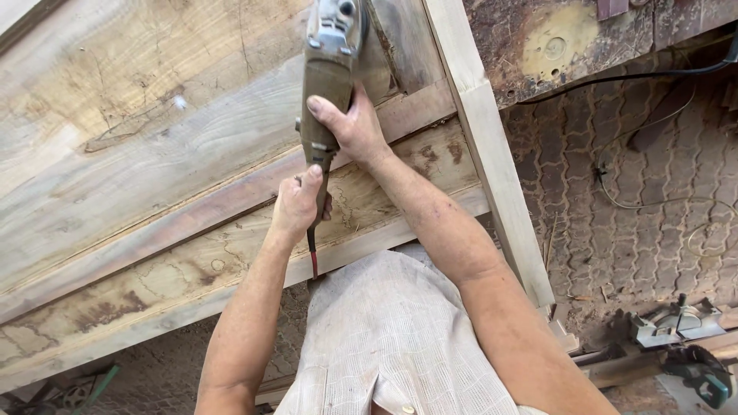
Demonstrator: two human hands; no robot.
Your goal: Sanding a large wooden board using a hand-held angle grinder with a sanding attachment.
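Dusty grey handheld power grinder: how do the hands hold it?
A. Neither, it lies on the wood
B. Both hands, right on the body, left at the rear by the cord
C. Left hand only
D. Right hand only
B: the right hand wraps the dusty grey handheld power grinder's body, and the left hand grips its rear end above the large pale wooden panel.

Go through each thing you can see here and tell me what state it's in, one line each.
Angle grinder: held against the wood, head resting on the panel.
Right hand: wrapped around the grinder body.
Left hand: gripping the grinder's tail end by the cord.
Wooden panel: lying flat, surface rough and stained.
Power tools: lying on the paved ground, unheld.
Black cable: loose across the ground.
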